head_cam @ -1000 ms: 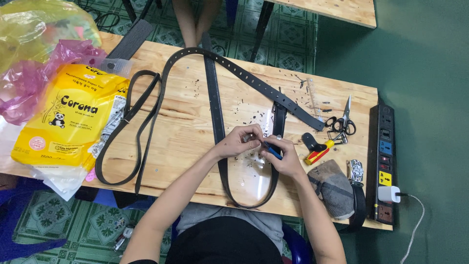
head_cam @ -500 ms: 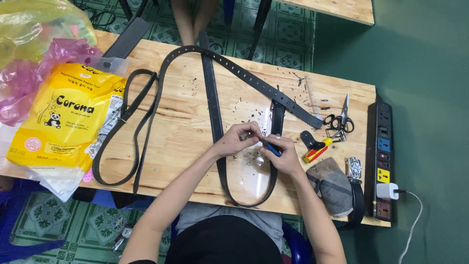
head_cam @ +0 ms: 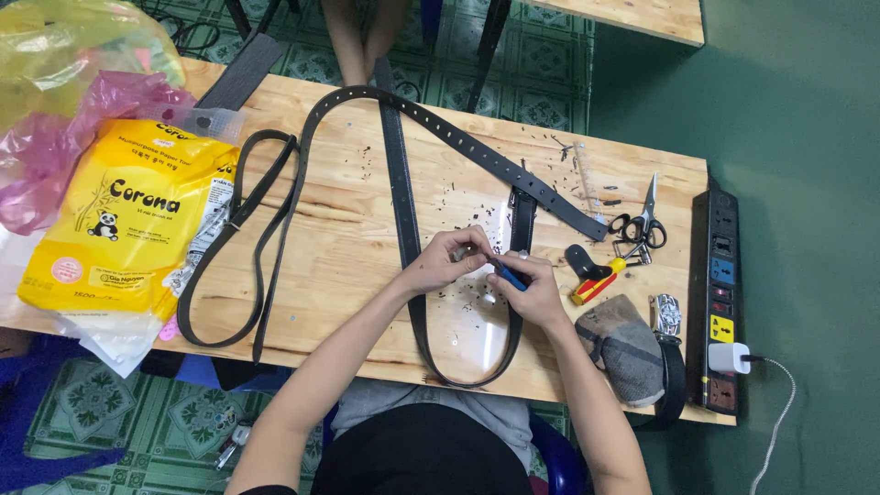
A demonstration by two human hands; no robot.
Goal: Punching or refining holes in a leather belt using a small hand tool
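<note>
1. While the person sits at the near edge of the wooden table [head_cam: 348,229], a long black leather belt [head_cam: 403,211] loops down toward their lap and runs away to twelve o'clock.
2. Left hand [head_cam: 449,261] is pinched closed on something small at the belt; what it grips is too small to tell.
3. Right hand [head_cam: 532,289], touching the left, is closed round a blue-handled tool [head_cam: 507,275].
4. At three o'clock lie a grey cloth pouch [head_cam: 623,348], a red-and-yellow tool [head_cam: 596,280], scissors [head_cam: 642,220] and a power strip [head_cam: 720,293].
5. At nine o'clock sits a yellow paper-towel pack [head_cam: 119,220], with a second looped strap [head_cam: 247,247] beside it.
</note>
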